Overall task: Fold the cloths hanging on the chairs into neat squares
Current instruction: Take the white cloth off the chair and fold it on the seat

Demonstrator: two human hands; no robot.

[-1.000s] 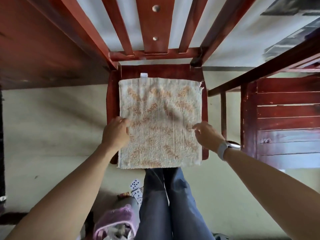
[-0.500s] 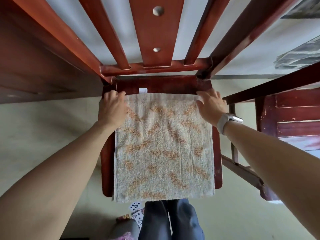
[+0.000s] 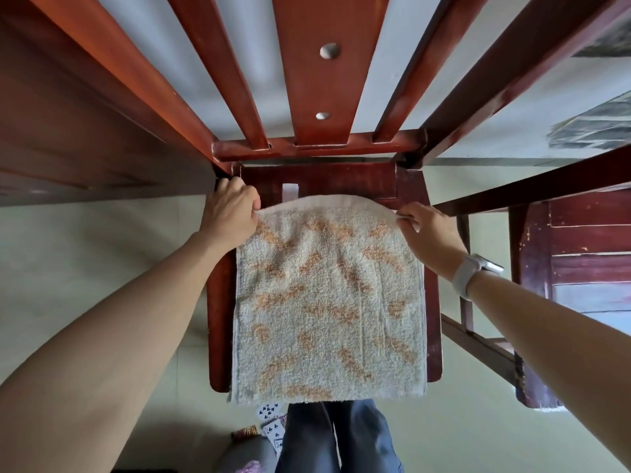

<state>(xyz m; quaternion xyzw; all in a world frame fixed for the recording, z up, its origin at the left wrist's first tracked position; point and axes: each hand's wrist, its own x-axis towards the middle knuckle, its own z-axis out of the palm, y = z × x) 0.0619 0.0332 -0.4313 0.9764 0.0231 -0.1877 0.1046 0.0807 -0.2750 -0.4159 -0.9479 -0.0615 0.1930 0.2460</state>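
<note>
Pale green floor (image 3: pixel 102 268) all round, with a red-brown wooden chair (image 3: pixel 392 186) in the middle. The cloth (image 3: pixel 329 312), a cream towel with orange blotches, lies flat on the seat, near edge hanging just over the front. Its far edge is lifted into a hump. The left hand (image 3: pixel 232 211) pinches the far left corner, and the right hand (image 3: pixel 426 230), with a watch (image 3: pixel 473 273) on its wrist, pinches the far right one. Near side: jeans-clad legs (image 3: pixel 338 438) and, I think, playing cards (image 3: pixel 271 419) on the floor. A second chair (image 3: pixel 580 254) stands to the right.
</note>
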